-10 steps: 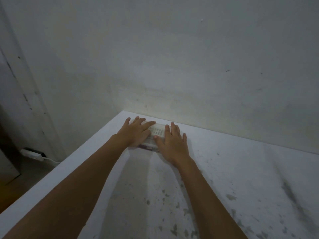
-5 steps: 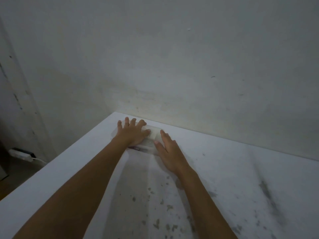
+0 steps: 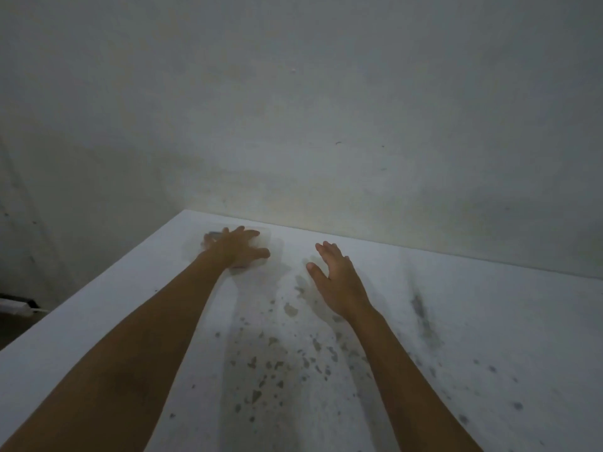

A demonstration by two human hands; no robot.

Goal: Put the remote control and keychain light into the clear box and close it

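The clear box [image 3: 265, 238] lies flat near the far left corner of the white table [image 3: 456, 337], close to the wall. My left hand [image 3: 236, 247] rests palm-down on top of it, fingers spread, covering most of its lid. The contents are blurred and hidden under the hand; the remote control and keychain light cannot be made out. My right hand [image 3: 336, 278] hovers open to the right of the box, apart from it, holding nothing.
A grey wall [image 3: 326, 125] rises right behind the table's far edge. The table's left edge runs diagonally; below it on the floor lies a white power strip [image 3: 14, 306]. Dark chipped spots mark the tabletop [image 3: 277, 370] in front.
My right hand has lifted off the box and moved right, away from it. My left hand stays flat on the box. The view has shifted.
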